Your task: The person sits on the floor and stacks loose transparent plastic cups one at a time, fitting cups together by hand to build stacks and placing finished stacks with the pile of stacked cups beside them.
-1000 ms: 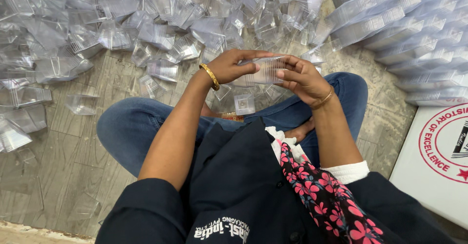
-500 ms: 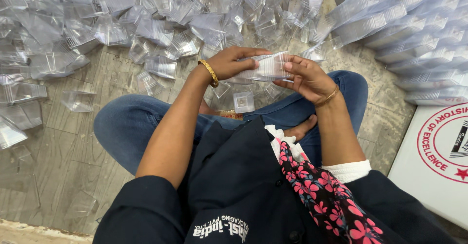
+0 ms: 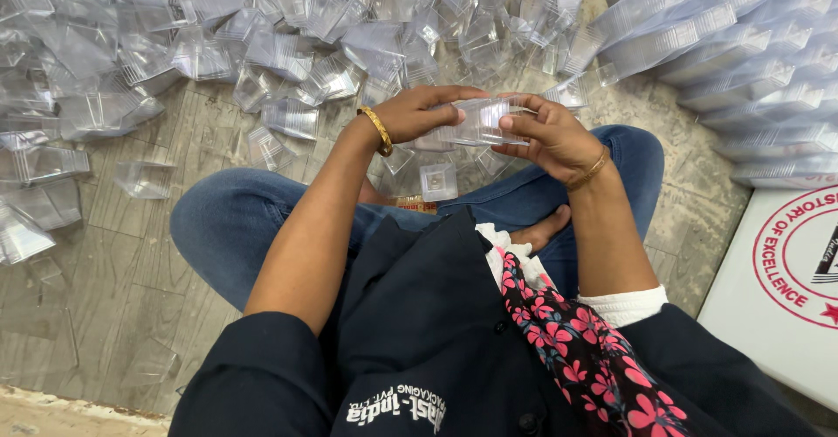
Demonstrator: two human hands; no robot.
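I sit cross-legged on the floor and hold a small clear plastic box [image 3: 482, 123] in front of me with both hands. My left hand [image 3: 417, 114], with a gold bangle on the wrist, grips its left side, fingers curled over the top. On the box's right side is my right hand [image 3: 550, 138], also with a bangle, pinching it with thumb and fingertips. Another small clear box [image 3: 436, 179] lies on the floor just below my hands, between my knees.
A large heap of loose clear plastic boxes [image 3: 288, 27] covers the floor ahead and to the left. Nested stacks of clear boxes [image 3: 724, 44] lie at the upper right. A white carton with a red round print [image 3: 786, 297] stands at my right.
Both hands have stayed together on the clear box, with only slight finger shifts. The view has dipped a little, so the hands sit a bit higher in the picture.
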